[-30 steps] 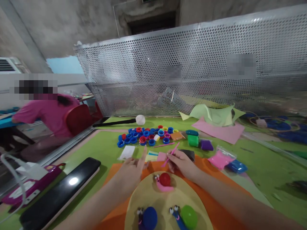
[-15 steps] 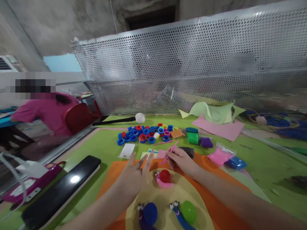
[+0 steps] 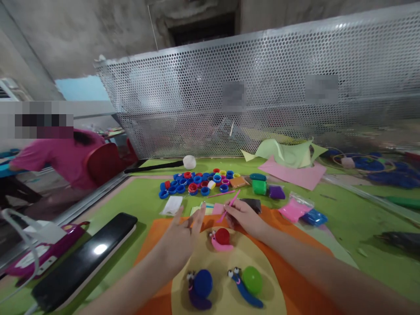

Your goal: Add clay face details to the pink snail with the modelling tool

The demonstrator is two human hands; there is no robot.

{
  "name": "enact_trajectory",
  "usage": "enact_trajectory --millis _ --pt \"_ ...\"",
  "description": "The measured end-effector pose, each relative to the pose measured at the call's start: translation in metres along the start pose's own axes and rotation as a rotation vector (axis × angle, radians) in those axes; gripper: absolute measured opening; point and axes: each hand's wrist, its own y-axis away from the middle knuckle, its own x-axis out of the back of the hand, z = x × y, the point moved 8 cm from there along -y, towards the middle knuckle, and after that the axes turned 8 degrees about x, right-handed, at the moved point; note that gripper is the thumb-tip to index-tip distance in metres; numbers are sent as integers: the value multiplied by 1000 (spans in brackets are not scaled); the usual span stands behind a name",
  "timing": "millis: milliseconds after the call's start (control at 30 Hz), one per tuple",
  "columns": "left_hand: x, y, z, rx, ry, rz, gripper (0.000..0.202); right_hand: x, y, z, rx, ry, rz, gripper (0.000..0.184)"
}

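Observation:
My right hand (image 3: 243, 215) grips a thin pink clay modelling tool (image 3: 234, 200) like a pen, above the top edge of a round yellow sheet (image 3: 223, 269). To its left, my left hand (image 3: 179, 238) hovers with its fingers spread; whether a tiny bit sticks to a fingertip, I cannot make out. Between and below the hands lies a pink clay snail (image 3: 224, 247) with a red cap for a shell. Nearer me on the yellow sheet are a purple clay snail (image 3: 198, 302) with a blue cap and a blue clay snail (image 3: 246, 295) with a green cap.
An orange sheet (image 3: 154, 236) lies under the yellow one. Beyond are bottle caps (image 3: 205, 191), clay packets (image 3: 260, 187) and crumpled paper (image 3: 282, 153). A black power bank-like slab (image 3: 82, 262) sits left. Perforated metal mesh (image 3: 197, 109) stands behind; a seated person (image 3: 62, 164) is at left.
The view has shifted slightly, showing more of the two nearer snails. My right hand still holds the pink tool, and my left fingers stay spread.

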Motion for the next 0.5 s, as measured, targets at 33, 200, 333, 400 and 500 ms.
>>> enact_trajectory --millis 33,200,333,400,500 --pt "0 -1 0 -2 -3 0 64 0 0 0 -4 -2 -2 22" --pt "-2 2 -1 -22 -39 -19 33 0 0 1 -20 -8 -4 23" --pt "-1 4 -1 -23 -35 -3 44 1 0 2 -30 -13 -4 24" --pt "-1 2 0 -18 -21 17 50 0 -1 2 -35 -15 -8 24" --pt "-2 -2 1 -14 1 65 50 -1 -1 1 -42 -12 -11 23"
